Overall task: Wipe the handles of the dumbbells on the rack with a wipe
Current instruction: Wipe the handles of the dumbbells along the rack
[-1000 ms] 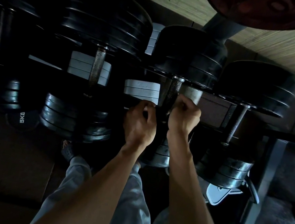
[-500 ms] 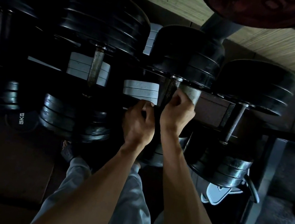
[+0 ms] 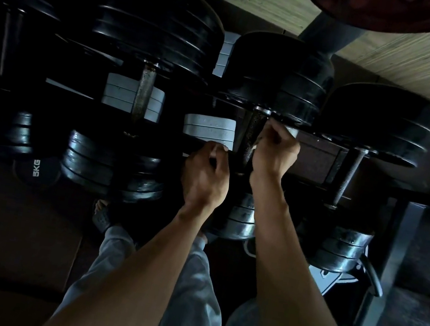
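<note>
Dim gym flooring and a dark metal rack (image 3: 325, 141) frame your work. Your right hand (image 3: 275, 150) has slid up the rough steel handle (image 3: 250, 137) of the middle black plated dumbbell (image 3: 280, 74), now clenched round its top end by the plates; that stroke looks nearly finished. Your left hand (image 3: 206, 172), left of that handle, pinches something pale, seemingly the wipe (image 3: 213, 152).

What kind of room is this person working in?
Most likely a gym's weights corner. Heavy black dumbbells sit in a row on a rack, and a plate marked 5KG lies below them.
</note>
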Tool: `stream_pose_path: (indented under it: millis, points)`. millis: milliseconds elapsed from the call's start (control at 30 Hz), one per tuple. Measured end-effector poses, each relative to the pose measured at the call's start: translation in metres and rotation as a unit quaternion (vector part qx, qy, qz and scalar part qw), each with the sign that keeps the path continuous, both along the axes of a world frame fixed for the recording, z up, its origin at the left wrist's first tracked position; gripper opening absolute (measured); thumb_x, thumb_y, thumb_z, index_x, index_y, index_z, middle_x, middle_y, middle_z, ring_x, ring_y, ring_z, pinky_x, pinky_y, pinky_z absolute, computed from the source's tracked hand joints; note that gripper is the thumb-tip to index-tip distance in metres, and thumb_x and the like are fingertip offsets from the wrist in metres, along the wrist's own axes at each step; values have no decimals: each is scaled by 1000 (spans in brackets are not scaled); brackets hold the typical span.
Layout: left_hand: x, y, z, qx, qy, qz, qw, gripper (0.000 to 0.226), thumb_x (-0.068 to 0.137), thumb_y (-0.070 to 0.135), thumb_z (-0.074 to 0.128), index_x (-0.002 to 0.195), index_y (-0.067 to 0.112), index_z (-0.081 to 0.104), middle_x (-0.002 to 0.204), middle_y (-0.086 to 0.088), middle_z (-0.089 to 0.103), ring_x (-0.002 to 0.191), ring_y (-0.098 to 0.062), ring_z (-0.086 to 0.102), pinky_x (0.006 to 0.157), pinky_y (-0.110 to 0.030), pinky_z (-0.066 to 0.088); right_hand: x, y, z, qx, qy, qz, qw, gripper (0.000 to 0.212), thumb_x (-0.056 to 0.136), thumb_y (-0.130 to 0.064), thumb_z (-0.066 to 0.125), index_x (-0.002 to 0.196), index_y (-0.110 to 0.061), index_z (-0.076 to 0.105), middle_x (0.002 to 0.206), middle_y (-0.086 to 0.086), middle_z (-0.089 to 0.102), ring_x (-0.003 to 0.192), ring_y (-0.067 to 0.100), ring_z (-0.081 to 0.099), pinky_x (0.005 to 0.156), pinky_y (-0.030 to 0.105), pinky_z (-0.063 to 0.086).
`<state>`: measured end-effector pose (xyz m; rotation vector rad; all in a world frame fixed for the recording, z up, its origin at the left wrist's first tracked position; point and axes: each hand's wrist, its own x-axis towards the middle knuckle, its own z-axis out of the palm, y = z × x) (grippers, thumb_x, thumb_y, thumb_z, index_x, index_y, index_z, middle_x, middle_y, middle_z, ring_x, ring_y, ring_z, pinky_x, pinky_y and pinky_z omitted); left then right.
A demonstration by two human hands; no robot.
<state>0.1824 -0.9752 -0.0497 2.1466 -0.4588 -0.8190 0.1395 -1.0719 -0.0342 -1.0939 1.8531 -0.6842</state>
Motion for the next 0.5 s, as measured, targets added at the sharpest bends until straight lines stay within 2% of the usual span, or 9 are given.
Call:
stream_pose_path:
  millis: [67, 100, 167, 200, 267, 333, 433, 500]
  points:
    - [0, 0, -1, -1, 2, 2, 1000, 37, 91, 39, 37, 87, 21, 68, 84, 9, 72, 77, -11, 66, 73, -33, 54, -5, 10, 3, -11, -32, 0, 999, 13, 97, -14, 66, 97, -15, 79, 78, -3, 72, 65, -3, 61, 67, 17, 54]
    - [0, 0, -1, -2, 5, 5, 1000, 38, 90, 41, 36, 87, 21, 69, 85, 8, 72, 78, -12, 66, 73, -33, 55, -6, 12, 6, -12, -32, 4, 999, 12, 97, -15, 66, 98, -14, 79, 76, -5, 72, 62, -5, 60, 66, 16, 52]
    - [-1, 0, -1, -1, 8, 5, 1000, 42, 88, 44, 33, 88, 21, 69, 87, 7, 73, 79, -12, 67, 74, -34, 55, -7, 1, 2, 9, -45, -19, 999, 13, 96, -11, 66, 98, -12, 79, 75, -3, 71, 61, 0, 60, 68, 23, 54]
    - [-1, 0, -1, 0, 8, 4, 1000, 42, 87, 44, 33, 89, 22, 69, 88, 6, 73, 80, -13, 67, 75, -34, 55, -6, -8, 2, 36, -69, -37, 996, 15, 95, -6, 65, 92, -14, 78, 70, -2, 68, 57, 2, 58, 66, 26, 53]
    - [0, 0, -1, 0, 7, 2, 1000, 41, 86, 44, 34, 90, 23, 69, 89, 6, 73, 80, -13, 67, 76, -34, 55, -6, -22, 0, 101, -108, -60, 987, 27, 95, -1, 64, 80, -22, 72, 63, -4, 61, 52, 3, 53, 60, 27, 49]
    - [0, 0, -2, 0, 11, 2, 1000, 42, 87, 44, 35, 90, 22, 70, 87, 6, 73, 80, -13, 67, 76, -35, 56, -8, -25, -1, 119, -102, -45, 987, 31, 95, -1, 64, 78, -26, 70, 63, -5, 62, 55, 4, 54, 61, 27, 48]
    - [0, 1, -5, -3, 14, 5, 1000, 43, 87, 46, 34, 90, 22, 69, 86, 6, 73, 80, -14, 68, 75, -37, 56, -8, -10, 4, 63, -100, -31, 992, 26, 95, 0, 62, 82, -19, 74, 64, -7, 62, 52, -3, 55, 58, 18, 47]
    - [1, 1, -5, -4, 9, 3, 1000, 42, 89, 45, 34, 89, 22, 69, 85, 6, 73, 78, -14, 68, 74, -38, 56, -5, -4, 3, 16, -57, -25, 998, 16, 94, -4, 66, 91, -14, 78, 70, -8, 67, 60, -3, 60, 64, 17, 52]
